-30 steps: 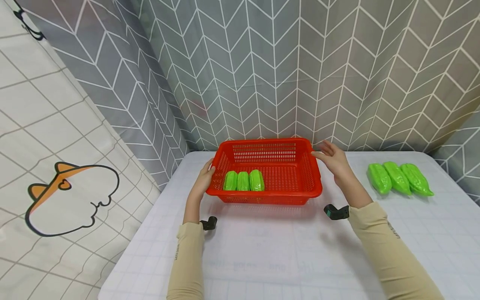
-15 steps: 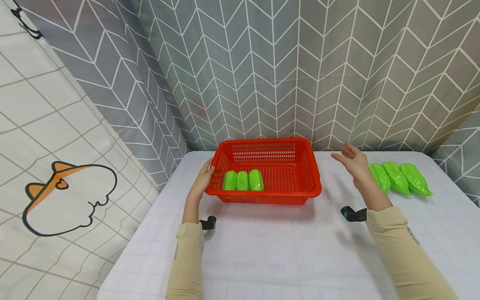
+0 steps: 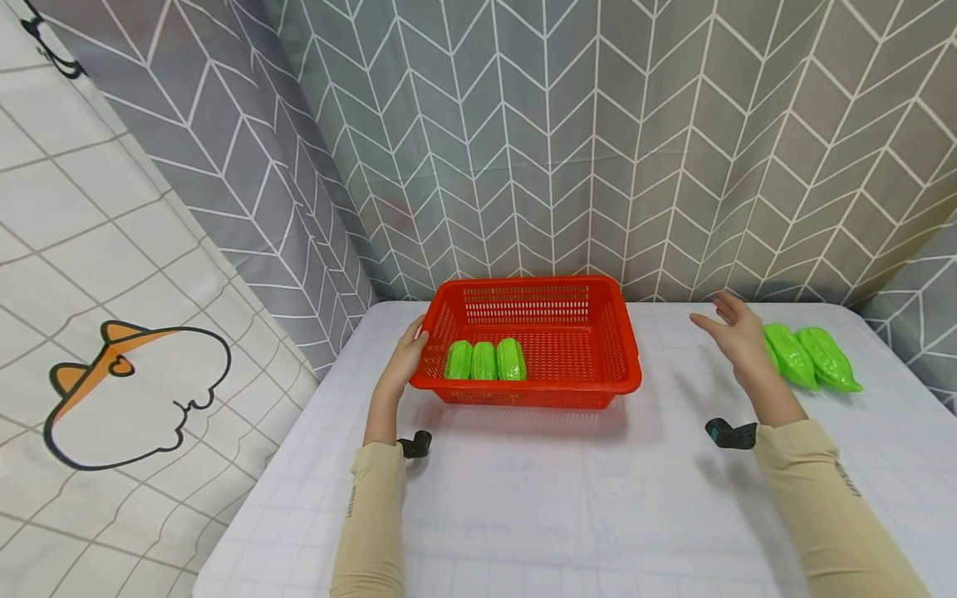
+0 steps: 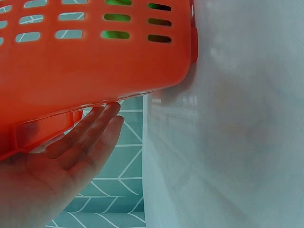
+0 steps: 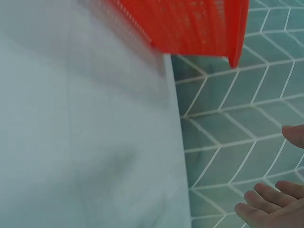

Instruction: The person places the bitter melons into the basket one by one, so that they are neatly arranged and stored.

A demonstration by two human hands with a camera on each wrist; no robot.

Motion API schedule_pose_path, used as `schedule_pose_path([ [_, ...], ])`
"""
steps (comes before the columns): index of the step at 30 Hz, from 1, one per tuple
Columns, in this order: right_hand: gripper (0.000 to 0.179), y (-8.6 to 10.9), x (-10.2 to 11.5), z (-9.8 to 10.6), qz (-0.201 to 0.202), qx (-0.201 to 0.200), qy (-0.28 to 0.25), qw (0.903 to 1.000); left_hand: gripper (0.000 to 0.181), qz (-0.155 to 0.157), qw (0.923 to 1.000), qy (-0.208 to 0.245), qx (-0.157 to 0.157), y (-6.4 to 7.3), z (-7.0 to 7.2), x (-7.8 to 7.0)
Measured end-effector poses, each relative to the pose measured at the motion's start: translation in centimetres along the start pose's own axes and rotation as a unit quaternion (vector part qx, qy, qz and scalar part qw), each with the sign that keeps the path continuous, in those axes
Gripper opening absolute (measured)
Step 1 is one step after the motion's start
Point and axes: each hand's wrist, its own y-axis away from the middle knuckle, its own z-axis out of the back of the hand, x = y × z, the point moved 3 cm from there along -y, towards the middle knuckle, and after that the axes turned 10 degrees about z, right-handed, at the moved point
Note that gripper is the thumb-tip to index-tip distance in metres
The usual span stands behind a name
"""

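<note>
1. The right hand [image 3: 738, 339] is wide, thumb and fingers apart, holding nothing. Just beyond its outer side, glossy bright-green, tapered, plastic-looking pieces [image 3: 828, 359] lie close together on the white cloth-like table surface [image 3: 508, 507]. One is mostly hidden behind the hand — a blind reach could knock it into its neighbours.

2. If that spread grip closed on two touching pieces, one might slip out; their tight spacing and slick-looking skins would be the cause.

3. The left hand [image 3: 406, 355] touches the left end of the red, perforated, rectangular plastic basket [image 3: 553, 397], its fingers nearly straight along the rim's outer side. Whether its thumb pinches the rim cannot be told. A loose hold could let the basket skid if bumped.

4. The basket sits between the hands, well apart from the right one. With contact at the left end only, a push there could swing the far end round.

5. Three short, ribbed, glossy green pieces [image 3: 484, 361] stand side by side inside, toward the left hand's end. A jolt could scatter them — the floor to their right is bare.

6. The black wrist-mounted device [image 3: 731, 434] below the right hand might snag the basket rim on a low pass.
</note>
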Motion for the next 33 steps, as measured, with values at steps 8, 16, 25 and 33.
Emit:
schedule_pose_path([
  [8,0.079,0.1,-2.4,2.0,-0.028,-0.036,0.021,0.9988,0.054,0.001,1.0,0.004,0.006,-0.2,-0.1,-0.1],
  [16,0.078,0.6,-3.7,3.3,-0.038,-0.057,0.05,0.9964,0.054,0.0,1.0,0.002,0.003,0.1,0.0,-0.2],
  [25,0.074,0.5,-5.1,3.9,-0.044,-0.093,0.072,0.992,0.054,-0.002,1.0,0.006,0.0,0.0,0.0,0.2],
  [33,0.073,0.6,-5.7,4.0,-0.05,-0.107,0.082,0.9896,0.054,-0.008,1.0,-0.003,0.0,-0.1,0.1,0.0],
])
